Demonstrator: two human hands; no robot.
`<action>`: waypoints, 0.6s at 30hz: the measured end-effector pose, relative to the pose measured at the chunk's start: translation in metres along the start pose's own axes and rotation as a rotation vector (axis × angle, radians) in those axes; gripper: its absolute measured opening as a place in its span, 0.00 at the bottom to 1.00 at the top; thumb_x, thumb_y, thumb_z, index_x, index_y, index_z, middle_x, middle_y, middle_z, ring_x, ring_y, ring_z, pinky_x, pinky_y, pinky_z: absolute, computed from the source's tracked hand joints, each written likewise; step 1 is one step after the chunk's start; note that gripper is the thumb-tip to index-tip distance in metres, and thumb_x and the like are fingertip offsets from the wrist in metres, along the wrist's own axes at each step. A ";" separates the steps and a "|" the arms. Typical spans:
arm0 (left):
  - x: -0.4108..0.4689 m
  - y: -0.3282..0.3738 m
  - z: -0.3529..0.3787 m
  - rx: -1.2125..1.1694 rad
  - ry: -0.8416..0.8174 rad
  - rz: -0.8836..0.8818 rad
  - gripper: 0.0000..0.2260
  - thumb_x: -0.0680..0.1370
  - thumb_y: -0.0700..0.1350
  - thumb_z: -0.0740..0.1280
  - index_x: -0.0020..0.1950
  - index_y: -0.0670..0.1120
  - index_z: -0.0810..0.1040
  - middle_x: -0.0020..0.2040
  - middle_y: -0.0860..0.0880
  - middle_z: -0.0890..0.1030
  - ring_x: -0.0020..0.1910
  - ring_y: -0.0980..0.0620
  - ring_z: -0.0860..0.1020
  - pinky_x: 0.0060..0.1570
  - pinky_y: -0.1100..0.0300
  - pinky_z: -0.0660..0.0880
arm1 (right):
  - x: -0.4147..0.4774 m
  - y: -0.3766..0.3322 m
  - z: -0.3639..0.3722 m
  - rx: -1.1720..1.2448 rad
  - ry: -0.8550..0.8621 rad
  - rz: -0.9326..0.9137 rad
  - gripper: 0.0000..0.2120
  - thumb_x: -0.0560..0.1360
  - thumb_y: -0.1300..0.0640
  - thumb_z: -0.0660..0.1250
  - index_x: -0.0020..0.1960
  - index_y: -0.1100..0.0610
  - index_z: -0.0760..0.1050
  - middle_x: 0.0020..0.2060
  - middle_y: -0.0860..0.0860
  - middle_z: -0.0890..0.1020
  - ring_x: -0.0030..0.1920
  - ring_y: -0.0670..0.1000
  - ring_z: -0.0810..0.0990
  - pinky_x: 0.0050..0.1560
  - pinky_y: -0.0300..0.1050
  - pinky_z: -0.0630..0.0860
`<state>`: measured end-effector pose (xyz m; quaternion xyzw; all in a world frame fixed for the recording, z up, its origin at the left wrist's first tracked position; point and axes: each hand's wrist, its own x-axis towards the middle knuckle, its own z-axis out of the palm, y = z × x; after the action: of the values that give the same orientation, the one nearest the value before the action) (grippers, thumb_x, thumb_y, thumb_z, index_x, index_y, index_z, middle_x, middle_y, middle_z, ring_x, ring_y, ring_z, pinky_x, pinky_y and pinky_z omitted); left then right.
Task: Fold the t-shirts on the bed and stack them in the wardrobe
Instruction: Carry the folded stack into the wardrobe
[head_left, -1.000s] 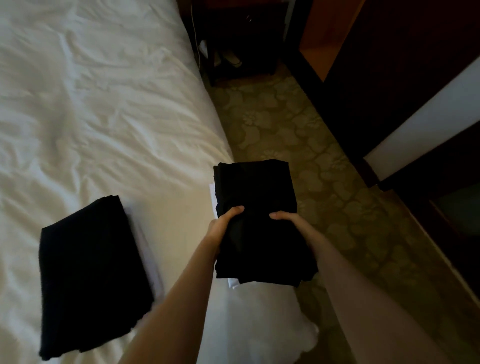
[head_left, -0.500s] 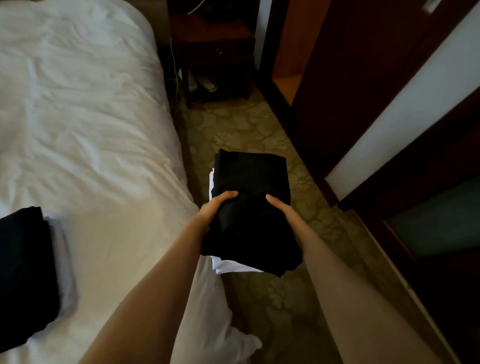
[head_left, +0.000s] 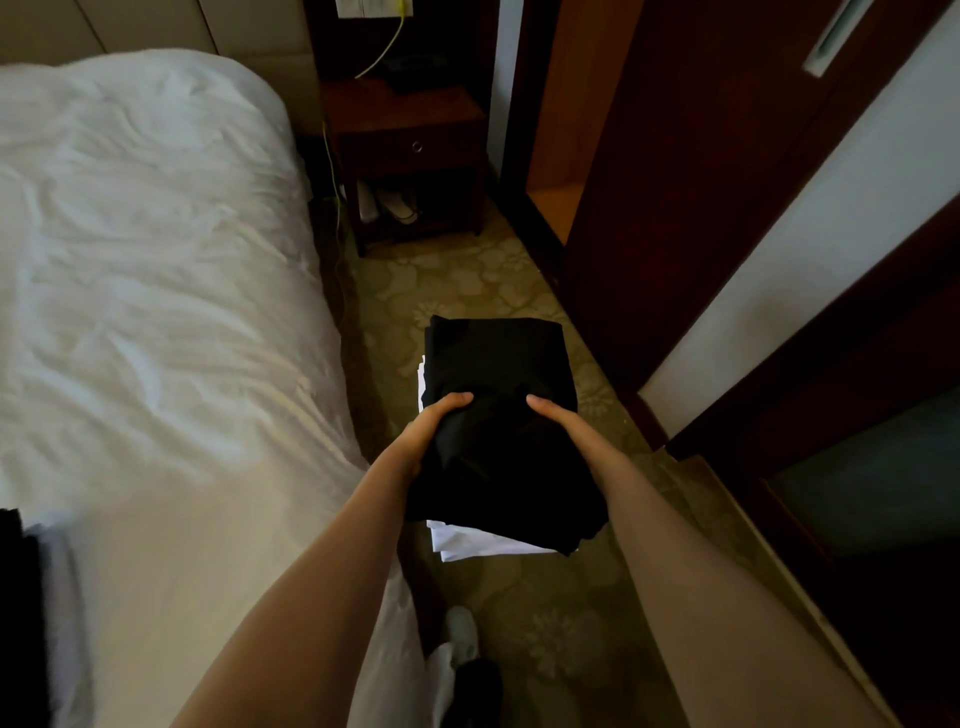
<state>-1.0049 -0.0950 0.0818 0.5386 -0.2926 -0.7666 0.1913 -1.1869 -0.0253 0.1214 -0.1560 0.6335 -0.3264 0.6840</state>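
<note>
Folded black t-shirt (head_left: 498, 415) on top of a folded white t-shirt (head_left: 467, 543), held above the carpet (head_left: 467, 280) between bed (head_left: 156, 260) and wardrobe (head_left: 675, 182). Left grip (head_left: 431, 426) curled narrowly round the pile's left edge, thumb on top; right grip (head_left: 558, 421) likewise at the right edge.

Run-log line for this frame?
phase: carry | left hand, right hand: grip folded t-shirt stack | stack: over carpet, off bed | wardrobe: ahead right

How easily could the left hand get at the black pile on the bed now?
Probably not at once. The left hand and right hand both hold the stack over the floor, so its grip is taken. The black pile lies on the bed at the near left edge of view, mostly cut off.
</note>
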 end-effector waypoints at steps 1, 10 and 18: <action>0.008 0.011 -0.001 -0.014 -0.006 0.001 0.27 0.74 0.52 0.66 0.69 0.41 0.65 0.60 0.39 0.75 0.51 0.44 0.76 0.49 0.54 0.73 | 0.011 -0.010 -0.001 -0.002 -0.008 0.004 0.24 0.70 0.43 0.69 0.60 0.55 0.70 0.53 0.57 0.78 0.53 0.57 0.78 0.47 0.49 0.74; 0.069 0.112 -0.010 -0.006 0.012 0.007 0.38 0.60 0.53 0.76 0.67 0.43 0.70 0.59 0.39 0.78 0.55 0.42 0.78 0.51 0.53 0.75 | 0.072 -0.102 0.009 0.083 -0.047 0.032 0.24 0.70 0.43 0.70 0.59 0.57 0.74 0.54 0.58 0.80 0.55 0.57 0.79 0.53 0.50 0.75; 0.133 0.194 -0.005 0.005 0.003 0.004 0.44 0.55 0.58 0.77 0.67 0.44 0.70 0.58 0.40 0.79 0.57 0.42 0.78 0.60 0.49 0.74 | 0.124 -0.192 0.001 0.087 -0.031 0.011 0.17 0.73 0.45 0.67 0.54 0.56 0.73 0.50 0.57 0.80 0.50 0.56 0.79 0.45 0.48 0.74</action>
<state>-1.0504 -0.3241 0.1128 0.5398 -0.2952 -0.7646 0.1918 -1.2355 -0.2468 0.1469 -0.1276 0.6090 -0.3476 0.7015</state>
